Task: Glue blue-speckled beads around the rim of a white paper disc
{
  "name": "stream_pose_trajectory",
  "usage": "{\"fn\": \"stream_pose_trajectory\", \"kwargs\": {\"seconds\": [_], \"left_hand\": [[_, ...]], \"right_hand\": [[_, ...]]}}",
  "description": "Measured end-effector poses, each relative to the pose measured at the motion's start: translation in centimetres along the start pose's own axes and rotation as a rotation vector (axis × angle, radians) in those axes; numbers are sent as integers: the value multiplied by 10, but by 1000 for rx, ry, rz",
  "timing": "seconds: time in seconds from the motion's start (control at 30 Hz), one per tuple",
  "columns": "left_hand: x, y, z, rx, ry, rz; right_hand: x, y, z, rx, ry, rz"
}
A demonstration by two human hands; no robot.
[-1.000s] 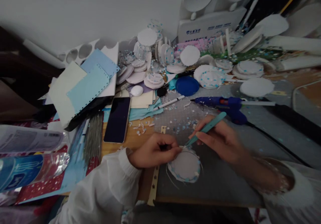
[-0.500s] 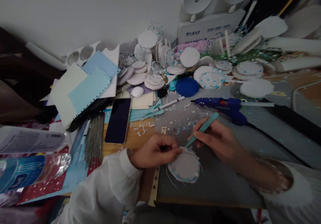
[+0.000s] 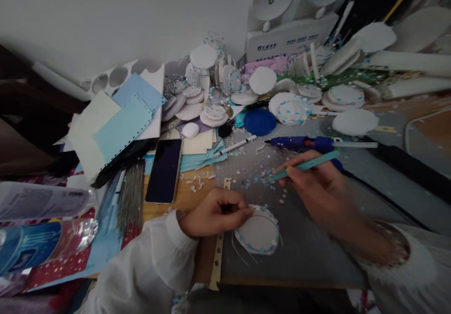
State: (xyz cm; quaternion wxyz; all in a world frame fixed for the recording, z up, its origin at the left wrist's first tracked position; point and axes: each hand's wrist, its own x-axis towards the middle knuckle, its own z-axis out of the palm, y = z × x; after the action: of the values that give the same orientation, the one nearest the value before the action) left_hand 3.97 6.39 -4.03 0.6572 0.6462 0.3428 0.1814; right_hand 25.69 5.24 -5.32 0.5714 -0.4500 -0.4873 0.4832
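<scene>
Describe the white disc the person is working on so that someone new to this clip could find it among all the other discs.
Start at the grey cutting mat in front of the person. The disc lies flat near its left edge, with the left hand pinching its rim. Unlike the stacked discs along the wall, it lies alone, ringed with small blue dots.

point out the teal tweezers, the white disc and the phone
teal tweezers (image 3: 306, 165), head view, mid shaft
white disc (image 3: 258, 233), head view, bare centre
phone (image 3: 164, 170), head view, middle of the dark screen
</scene>
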Motion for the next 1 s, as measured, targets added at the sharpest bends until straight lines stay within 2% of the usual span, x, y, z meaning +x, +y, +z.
{"fn": "stream_pose_trajectory", "kwargs": {"seconds": [0.13, 0.2, 0.27, 0.37, 0.47, 0.8, 1.0], "left_hand": [[0, 0, 0, 4, 7, 6], [0, 1, 0, 12, 7, 23], [0, 0, 0, 16, 9, 26], [-1, 0, -2, 17, 14, 15], [0, 1, -3, 22, 17, 40], [0, -2, -1, 40, 33, 84], [0, -2, 0, 63, 61, 105]], "right_hand": [[1, -12, 1, -143, 58, -280], [1, -15, 0, -145, 65, -344], [1, -16, -2, -114, 18, -301], [-1, -14, -1, -53, -106, -63], [-2, -14, 1, -6, -142, 91], [1, -14, -1, -74, -73, 22], [0, -12, -1, -1, -95, 15]]}}
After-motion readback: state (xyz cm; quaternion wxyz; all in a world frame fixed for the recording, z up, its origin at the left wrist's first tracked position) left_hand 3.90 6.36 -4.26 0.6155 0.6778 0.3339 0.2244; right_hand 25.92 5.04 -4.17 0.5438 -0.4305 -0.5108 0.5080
